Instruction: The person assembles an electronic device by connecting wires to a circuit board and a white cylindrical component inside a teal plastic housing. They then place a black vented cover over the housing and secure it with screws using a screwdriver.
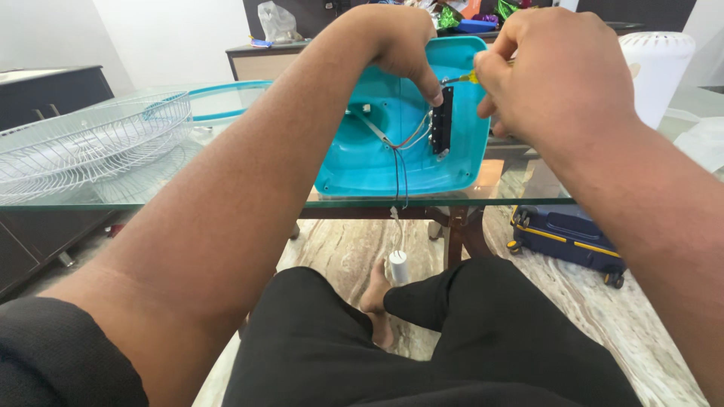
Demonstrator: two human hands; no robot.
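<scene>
Hold: While our left hand (pixel 396 41) curls over the top rim of the turquoise fan base (pixel 377 162) at frame centre, its index finger presses down beside the black switch strip (pixel 441 120); we judge this steadies the upturned shell against the tool's push.
Tool: Our right hand (pixel 562 75), upper right, is closed in a pinch on a yellow-handled screwdriver (pixel 464 77), tip aimed at the strip's top end.
Placement: We see the base tipped hollow side towards us on the glass table (pixel 528 181), probably so the inner wiring faces the camera.
Wiring: Coloured wires (pixel 411 139) run from the strip; dark leads drop over the table edge to a small white cylinder (pixel 397 265) hanging near our bare foot.
Set aside: A white wire fan guard (pixel 90 139) lies at the left, a turquoise ring (pixel 226 102) behind it, both clear of the work.
Packages and labels: We can read no label; shiny wrapped bags (pixel 460 13) sit top centre, a clear plastic bag (pixel 277 22) beside them, a white ribbed cylinder (pixel 656 64) at the far right, a navy suitcase with yellow trim (pixel 569 237) on the floor, lower right.
</scene>
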